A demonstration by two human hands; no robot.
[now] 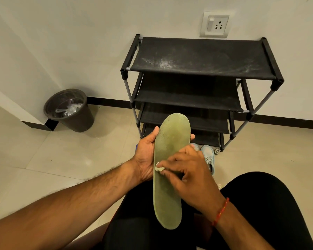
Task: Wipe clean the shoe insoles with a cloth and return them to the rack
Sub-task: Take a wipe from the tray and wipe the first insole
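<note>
Left hand (146, 150) cradles the insole (167, 170) steady — right hand (186, 170) pinches the cloth (159, 168), rubbing its middle.

1 wide-angle view, from a camera on the person's head, faces forward and steeply down. The left hand (145, 156), right hand (190, 170) and insole (170, 141) lie close beneath it; the rack (197, 56) stands farther ahead, seen from above.
</note>
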